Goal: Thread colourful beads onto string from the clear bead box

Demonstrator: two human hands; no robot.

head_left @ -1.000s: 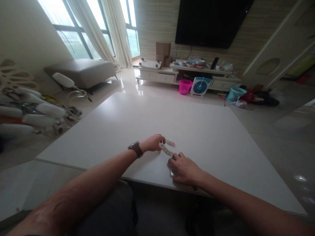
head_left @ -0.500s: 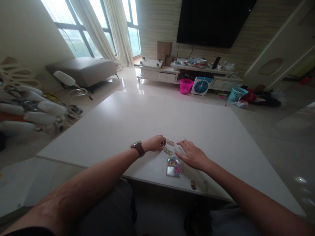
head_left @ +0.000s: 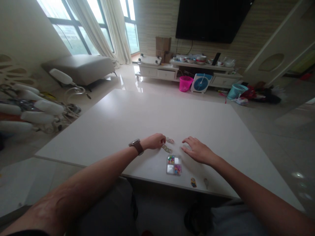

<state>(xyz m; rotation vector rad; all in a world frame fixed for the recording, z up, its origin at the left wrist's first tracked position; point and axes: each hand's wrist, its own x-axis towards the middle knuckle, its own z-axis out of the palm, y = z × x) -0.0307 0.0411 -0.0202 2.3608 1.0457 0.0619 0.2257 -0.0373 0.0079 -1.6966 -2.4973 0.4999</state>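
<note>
My left hand [head_left: 154,141], with a brown watch on the wrist, rests on the white table [head_left: 128,118] with its fingers curled, pinching one end of a small beaded chain [head_left: 167,149]. A second short piece of chain [head_left: 169,140] lies just beyond it. My right hand [head_left: 198,151] hovers flat over the table to the right of the chain, fingers spread and holding nothing. A small clear compartment box of coloured beads [head_left: 174,165] sits between my hands near the front edge. Two small charms [head_left: 193,182] lie by the table's front edge.
A grey sofa [head_left: 78,67] and white padded chair parts [head_left: 34,111] stand at the left. At the back are a low TV cabinet [head_left: 187,70], a pink basket [head_left: 185,83], a blue fan [head_left: 200,83] and a teal basket [head_left: 235,91].
My right hand has lifted off the bead box and moved right and forward, opening flat. The box and charms are now uncovered. My left hand has stayed on the chain.
</note>
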